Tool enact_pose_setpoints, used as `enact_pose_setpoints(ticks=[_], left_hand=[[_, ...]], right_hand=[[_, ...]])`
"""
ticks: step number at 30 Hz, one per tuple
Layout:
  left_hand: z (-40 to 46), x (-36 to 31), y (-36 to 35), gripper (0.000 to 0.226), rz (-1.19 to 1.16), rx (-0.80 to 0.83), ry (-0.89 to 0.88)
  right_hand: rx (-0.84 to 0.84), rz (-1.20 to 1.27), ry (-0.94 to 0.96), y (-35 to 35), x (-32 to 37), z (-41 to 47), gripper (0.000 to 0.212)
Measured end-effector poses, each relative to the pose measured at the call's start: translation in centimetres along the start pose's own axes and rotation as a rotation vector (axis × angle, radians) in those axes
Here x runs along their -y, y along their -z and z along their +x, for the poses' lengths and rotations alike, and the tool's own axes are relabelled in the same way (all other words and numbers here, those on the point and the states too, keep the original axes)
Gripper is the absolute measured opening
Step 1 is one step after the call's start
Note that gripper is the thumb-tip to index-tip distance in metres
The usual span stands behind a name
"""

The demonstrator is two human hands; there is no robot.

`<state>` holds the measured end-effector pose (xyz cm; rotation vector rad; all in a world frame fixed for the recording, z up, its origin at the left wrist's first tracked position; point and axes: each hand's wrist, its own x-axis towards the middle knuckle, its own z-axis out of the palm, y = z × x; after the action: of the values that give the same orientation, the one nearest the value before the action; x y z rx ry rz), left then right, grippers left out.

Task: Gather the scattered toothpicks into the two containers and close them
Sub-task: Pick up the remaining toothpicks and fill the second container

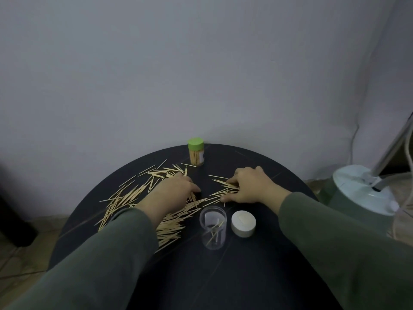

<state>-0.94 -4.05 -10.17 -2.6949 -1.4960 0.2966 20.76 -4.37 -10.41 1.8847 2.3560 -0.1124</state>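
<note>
both hands lie palm down on the scattered toothpicks (138, 193) on the round table (257, 265): left hand (172, 193) with fingers curled into the pile, right hand (250, 186) spread flat. the open clear jar (213, 229) stands near its white lid (243, 223); the green-lidded jar (196, 151) stands closed at the far edge.

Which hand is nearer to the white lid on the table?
The right hand. It rests on toothpicks just behind the white lid. The left hand is farther, beyond the clear jar.

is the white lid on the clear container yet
No, the white lid sits on the table just right of the open clear container, which holds only a few toothpicks.
</note>
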Motion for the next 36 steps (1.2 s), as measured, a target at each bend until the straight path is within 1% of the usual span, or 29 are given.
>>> enact_pose_setpoints(ticks=[3,6,8,9,13,17,19,22,24,25,26,28,29,30,33,36], left_hand=[[-0.3,0.4,0.4,0.064,-0.036,0.028,-0.032],[-0.4,0.6,0.6,0.056,-0.124,0.068,-0.028],[-0.5,0.6,0.5,0.061,-0.148,0.099,-0.025],[-0.6,0.6,0.4,0.062,-0.139,0.106,-0.031],[-0.4,0.5,0.1,0.057,-0.123,0.061,-0.061],[0.2,0.5,-0.5,0.043,-0.16,-0.019,-0.047],[0.5,0.4,-1.0,0.04,-0.172,-0.079,-0.031],[0.6,0.4,-1.2,0.042,-0.19,-0.123,-0.003],[0.5,0.8,-0.9,0.049,-0.183,-0.07,0.021],[0.5,1.1,-0.8,0.053,-0.171,-0.03,0.033],[0.4,1.4,-0.6,0.055,-0.161,0.002,0.044],[0.3,1.9,-0.6,0.056,-0.159,0.028,0.056],[0.3,1.9,-0.7,0.055,-0.162,0.026,0.056],[0.2,1.9,-0.7,0.053,-0.158,0.018,0.052],[0.4,1.3,-0.8,0.044,-0.098,-0.034,0.025],[0.6,0.5,-0.7,0.037,-0.045,-0.084,0.014]], right_hand=[[-0.022,0.004,0.028,0.0,0.2,0.0,0.073],[-0.037,0.007,0.07,-0.1,0.0,0.0,0.072],[-0.032,-0.002,0.116,0.0,-0.3,0.0,0.075],[-0.036,0.007,0.15,0.1,-0.5,-0.1,0.073],[-0.078,0.142,0.306,0.1,-1.1,-0.1,0.048],[-0.137,0.121,0.375,-0.5,-0.4,0.5,0.019],[-0.169,0.105,0.383,-0.6,0.0,0.7,0.011],[-0.205,0.066,0.351,-0.6,0.1,0.9,0.011],[-0.202,0.067,0.292,-0.4,0.0,1.1,0.012],[-0.189,0.077,0.258,-0.4,0.0,1.3,0.016],[-0.172,0.086,0.224,-0.4,0.0,1.4,0.025],[-0.117,0.105,0.164,-0.4,0.0,1.7,0.05],[-0.09,0.096,0.146,-0.4,0.1,1.9,0.058],[-0.072,0.074,0.136,-0.4,0.1,2.0,0.062],[-0.078,0.023,0.126,-0.5,0.4,2.1,0.059],[-0.109,0.018,0.136,-0.6,0.7,2.1,0.049]])
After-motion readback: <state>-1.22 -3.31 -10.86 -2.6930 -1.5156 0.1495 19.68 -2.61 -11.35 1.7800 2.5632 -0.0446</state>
